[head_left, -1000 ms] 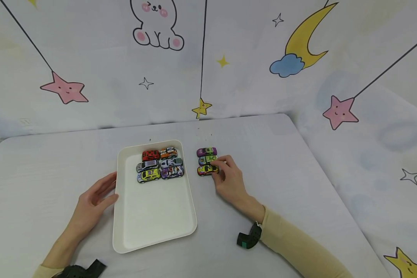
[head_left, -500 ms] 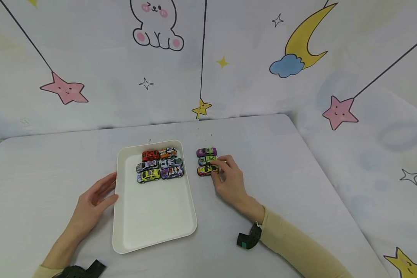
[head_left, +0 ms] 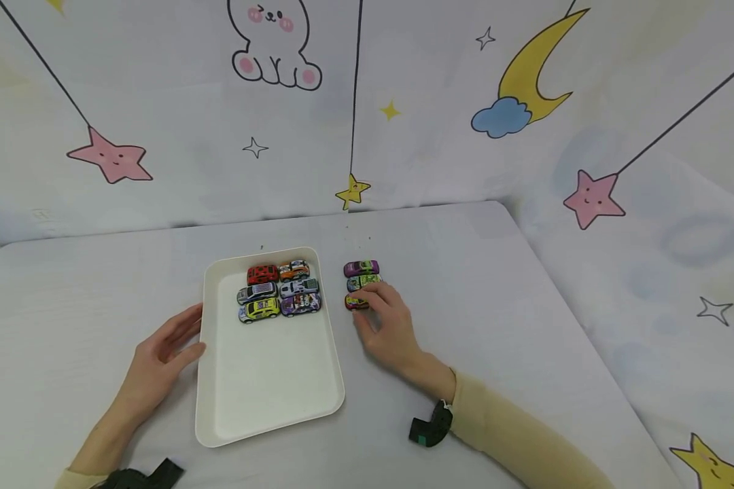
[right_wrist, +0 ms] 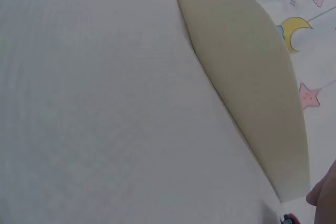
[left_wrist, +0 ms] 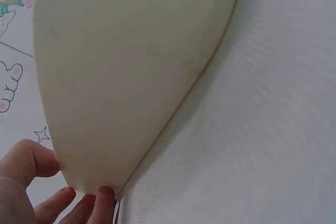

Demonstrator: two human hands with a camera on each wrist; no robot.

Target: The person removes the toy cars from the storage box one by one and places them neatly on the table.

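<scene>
In the head view my right hand (head_left: 391, 326) pinches a red-and-yellow toy car (head_left: 352, 303), thumb on its near side and fingers over its far side. The fingers hide much of that car. Just behind it in a column sit a green toy car (head_left: 362, 281) and a purple toy car (head_left: 361, 268). My left hand (head_left: 155, 367) touches the left side of a white tray (head_left: 269, 387); its fingers rest against the outer wall (left_wrist: 131, 77), thumb apart from them. Inside the tray, toward its far right, stand several toy cars, including a red one (head_left: 262, 274) and a yellow one (head_left: 259, 310).
A white cloth covers the table (head_left: 440, 258). Behind it hangs a wall sheet (head_left: 177, 88) printed with stars, a moon and a white animal. Each wrist bears a black camera (head_left: 431, 424). In the right wrist view, the tray's outer wall (right_wrist: 247, 72) stands at the right.
My right hand has moved left along the red-and-yellow car and covers more of it. The left hand and the tray stay in place. The head view has shifted slightly.
</scene>
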